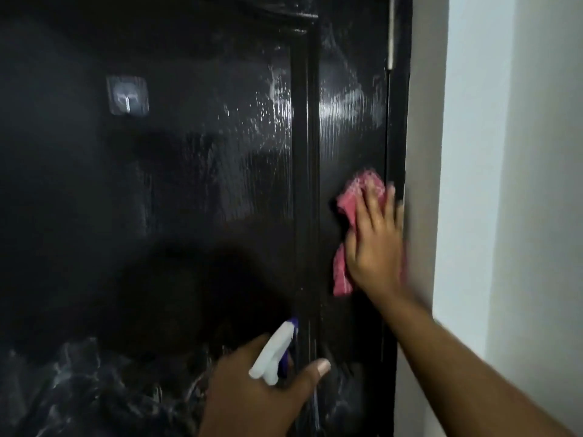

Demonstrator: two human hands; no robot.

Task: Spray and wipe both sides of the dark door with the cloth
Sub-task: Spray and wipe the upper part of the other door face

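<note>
The right grip [375, 244] lies flat and released, fingers spread, pressing a pink cloth [356, 190] against the door [205, 200]. The cloth bunches out above the fingertips and below the heel of the hand. The left grip [252, 395] sits low in the middle, grasping a sprayer [274, 351] whose white trigger head and purple nozzle point up toward the door; its thumb sticks out to the right. The door is dark and glossy with a fine vertical grain, and it fills most of the view. Wet streaks and droplets shine across its upper middle and upper right. A raised vertical moulding [304, 152] splits it into a wide panel on the left and a narrow strip on the right, and the cloth is on that narrow strip. A clear adhesive hook [127, 95] is stuck high on the wide panel. Low on the left a marbled grey-black pattern shows; whether it is a reflection cannot be told. The strip ends at a dark frame [398, 121] carrying a metal hinge [391, 36] near the top, and the right grip's outer fingers reach that edge. Just beyond stands a pale wall [520, 184], its corner close beside the right forearm. The wide panel spreads left of the moulding, well apart from the cloth.
</note>
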